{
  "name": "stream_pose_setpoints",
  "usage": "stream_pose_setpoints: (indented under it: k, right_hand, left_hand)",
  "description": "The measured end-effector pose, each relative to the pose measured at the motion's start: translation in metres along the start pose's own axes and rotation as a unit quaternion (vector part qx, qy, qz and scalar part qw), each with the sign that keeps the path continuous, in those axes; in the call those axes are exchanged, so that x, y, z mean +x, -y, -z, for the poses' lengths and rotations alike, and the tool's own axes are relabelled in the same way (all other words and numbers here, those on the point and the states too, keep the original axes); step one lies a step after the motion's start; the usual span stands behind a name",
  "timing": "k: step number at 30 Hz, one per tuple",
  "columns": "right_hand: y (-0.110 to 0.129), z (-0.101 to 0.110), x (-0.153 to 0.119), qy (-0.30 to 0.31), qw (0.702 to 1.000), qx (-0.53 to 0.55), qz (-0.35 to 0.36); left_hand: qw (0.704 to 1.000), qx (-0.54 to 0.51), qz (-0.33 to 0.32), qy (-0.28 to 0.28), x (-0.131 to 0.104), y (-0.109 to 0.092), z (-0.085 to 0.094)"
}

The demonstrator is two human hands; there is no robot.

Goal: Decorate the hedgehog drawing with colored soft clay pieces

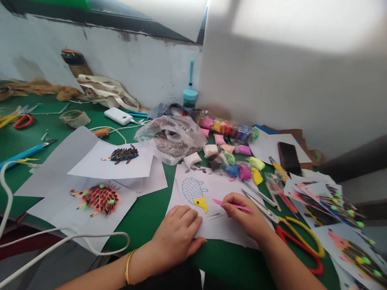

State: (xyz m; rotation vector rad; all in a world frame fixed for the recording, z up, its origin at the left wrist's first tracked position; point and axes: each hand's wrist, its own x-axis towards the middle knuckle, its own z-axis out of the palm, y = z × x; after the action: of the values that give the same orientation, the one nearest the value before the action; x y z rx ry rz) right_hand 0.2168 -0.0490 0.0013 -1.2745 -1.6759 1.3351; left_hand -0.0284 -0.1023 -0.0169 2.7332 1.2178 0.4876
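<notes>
Paper (pixel 219 186) first: we want it held flat on the green tabletop (pixel 145 222), and our left hand (pixel 178 232) does that from the lower edge, palm down, fingers side by side and holding nothing. The yellow piece (pixel 201 204), which looks like soft modelling clay, sits at the lower end of the blue drawing (pixel 192 190), a dark dot on it and its narrow point towards us.

Our right hand has a pinching grip, thumb and fingers closed round the slim pink tool (pixel 237 206), whose tip stands just to the right of the yellow piece — apart from it. For good control, we would probably do best to rest the side of that hand on the sheet and bring the tip in low, with light strokes — a hard push could dent or drag something so soft. Our left fingertips lie close by, so we should mind them, and keep our right forearm off the scissors (pixel 275 218) beside it.
</notes>
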Motion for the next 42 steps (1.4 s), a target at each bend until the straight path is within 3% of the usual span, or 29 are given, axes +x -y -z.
stream_pose_setpoints:
  k: [7, 13, 19, 32, 42]
  right_hand:
    - [-0.002, -0.015, 0.0, 0.037, 0.999, -0.038, 0.01]
    - [-0.003, -0.017, 0.003, 0.005, 0.988, -0.127, 0.093]
    - [-0.008, -0.019, 0.004, -0.016, 0.986, -0.155, 0.057]
    - [-0.018, -0.022, 0.004, -0.018, 0.975, -0.18, 0.131]
    - [-0.014, -0.025, 0.004, -0.022, 0.973, -0.2, 0.117]
  left_hand:
    - [1.0, -0.005, 0.004, 0.018, 0.001, -0.001, 0.002]
    - [1.0, -0.008, 0.01, 0.026, 0.001, 0.0, 0.001]
    - [1.0, -0.011, 0.012, 0.025, 0.001, 0.0, 0.001]
    - [0.999, -0.009, 0.014, 0.033, 0.0, -0.001, 0.001]
    - [1.0, -0.008, 0.014, 0.023, 0.001, 0.0, 0.002]
